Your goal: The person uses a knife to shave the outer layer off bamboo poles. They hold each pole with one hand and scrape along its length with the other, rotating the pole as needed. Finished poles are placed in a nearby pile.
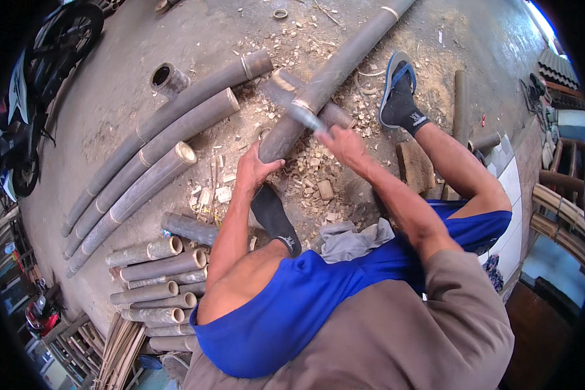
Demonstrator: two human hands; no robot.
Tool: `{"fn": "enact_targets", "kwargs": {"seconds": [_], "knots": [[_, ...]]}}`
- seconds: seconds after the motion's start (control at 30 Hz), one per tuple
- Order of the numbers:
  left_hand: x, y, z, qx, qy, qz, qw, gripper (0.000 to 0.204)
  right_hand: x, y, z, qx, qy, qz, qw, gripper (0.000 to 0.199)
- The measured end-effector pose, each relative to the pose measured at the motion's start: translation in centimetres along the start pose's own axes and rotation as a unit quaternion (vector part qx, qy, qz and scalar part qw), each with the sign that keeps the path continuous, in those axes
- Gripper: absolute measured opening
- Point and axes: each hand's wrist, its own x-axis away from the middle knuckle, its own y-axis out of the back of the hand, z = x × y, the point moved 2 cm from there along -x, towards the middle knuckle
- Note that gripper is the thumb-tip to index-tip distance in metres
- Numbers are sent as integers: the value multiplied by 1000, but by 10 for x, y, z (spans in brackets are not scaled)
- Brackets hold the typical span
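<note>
left hand (255, 168) is clamped over the near end of a thick dark bamboo pole (341, 75), thumb splayed out across the top and fingers down the left side. right hand (346, 148) is closed in a fist round the handle end of a bladed tool (307, 117), which is so blurred it's hard to tell exactly what kind.

the key bit: the pole sits just far of the hands, long axis slanting from near left to far right. left hand is the nearer one, actually touching it; right hand is off its right side, with the tool reaching across. the pole also crosses over a shorter bamboo piece (337, 116), probably resting on it.

pale wood chips (318, 162) are all around there. container-wise, there's pretty much just a short open bamboo tube (170, 80) far left, dark inside, can't tell if anything's in it. near left, a pile of cut bamboo lengths (166, 267), some with hollow ends showing.
</note>
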Motion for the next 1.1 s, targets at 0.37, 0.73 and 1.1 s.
{"fn": "enact_targets", "kwargs": {"seconds": [0.37, 0.73, 1.1], "knots": [[12, -18, 5, -86, -62, -107, 989, 97, -2, 2, 4, -48, -81, -42, 995, 77], [7, -10, 0, -15, -31, -53, 998, 94, 11, 9, 3, 15, 25, 37, 999, 77], [3, -3, 7, 31, -4, -21, 999, 95, 4, 17, -3, 56, 48, 61, 995, 78]]}}
